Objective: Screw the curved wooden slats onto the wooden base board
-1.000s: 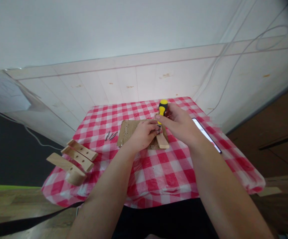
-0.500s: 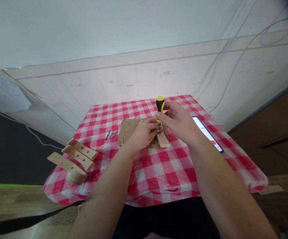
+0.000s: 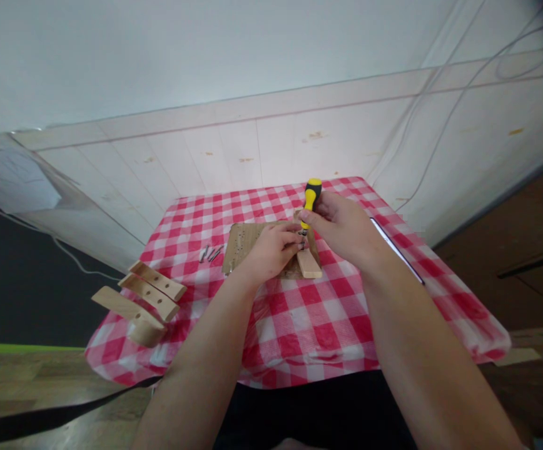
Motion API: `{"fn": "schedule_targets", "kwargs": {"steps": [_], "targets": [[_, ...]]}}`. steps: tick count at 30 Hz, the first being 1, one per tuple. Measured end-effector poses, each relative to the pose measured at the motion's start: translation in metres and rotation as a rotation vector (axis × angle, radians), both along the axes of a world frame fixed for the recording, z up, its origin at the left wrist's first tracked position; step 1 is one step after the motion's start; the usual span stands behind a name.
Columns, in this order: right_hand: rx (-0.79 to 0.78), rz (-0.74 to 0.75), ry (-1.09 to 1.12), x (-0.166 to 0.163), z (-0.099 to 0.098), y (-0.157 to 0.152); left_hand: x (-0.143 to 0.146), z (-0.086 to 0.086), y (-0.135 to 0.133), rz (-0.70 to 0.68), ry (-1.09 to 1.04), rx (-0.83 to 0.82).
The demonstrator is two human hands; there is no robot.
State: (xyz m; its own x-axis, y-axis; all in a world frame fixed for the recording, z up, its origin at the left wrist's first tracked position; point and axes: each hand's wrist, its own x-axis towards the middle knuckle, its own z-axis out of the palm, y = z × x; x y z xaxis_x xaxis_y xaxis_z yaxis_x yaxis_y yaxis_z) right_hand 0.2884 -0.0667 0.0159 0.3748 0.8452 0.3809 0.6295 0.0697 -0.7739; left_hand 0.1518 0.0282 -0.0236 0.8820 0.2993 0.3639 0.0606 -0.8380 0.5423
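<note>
My right hand [image 3: 344, 231] grips a screwdriver [image 3: 309, 199] with a yellow and black handle, held nearly upright, its tip down at a light wooden strip [image 3: 308, 262]. That strip lies on a brown perforated board [image 3: 243, 244] on the red and white checked tablecloth [image 3: 309, 319]. My left hand [image 3: 269, 253] rests on the board, its fingers pinched at the screwdriver's tip. What those fingers pinch is too small to make out.
Several small screws [image 3: 209, 253] lie left of the board. Wooden strips with holes and a curved wooden piece [image 3: 142, 300] sit at the table's left corner. A phone [image 3: 400, 253] lies behind my right wrist. A tiled wall rises behind the table.
The screwdriver handle has tilted slightly right and my right hand has shifted round it. The phone's screen now shows edge-on. My left hand stays in place.
</note>
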Motion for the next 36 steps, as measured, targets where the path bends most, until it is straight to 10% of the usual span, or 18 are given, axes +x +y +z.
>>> {"fn": "schedule_targets", "kwargs": {"steps": [17,28,36], "targets": [[0.053,-0.205,-0.109,-0.018,-0.003,0.001,-0.001,0.001,0.000,0.035,0.031,0.015],[0.108,0.121,0.266,-0.007,0.002,-0.002,0.000,0.001,-0.001,0.032,-0.005,0.019],[0.227,0.081,0.352,-0.010,0.006,-0.003,-0.001,0.002,-0.003,0.075,0.048,0.016]]}}
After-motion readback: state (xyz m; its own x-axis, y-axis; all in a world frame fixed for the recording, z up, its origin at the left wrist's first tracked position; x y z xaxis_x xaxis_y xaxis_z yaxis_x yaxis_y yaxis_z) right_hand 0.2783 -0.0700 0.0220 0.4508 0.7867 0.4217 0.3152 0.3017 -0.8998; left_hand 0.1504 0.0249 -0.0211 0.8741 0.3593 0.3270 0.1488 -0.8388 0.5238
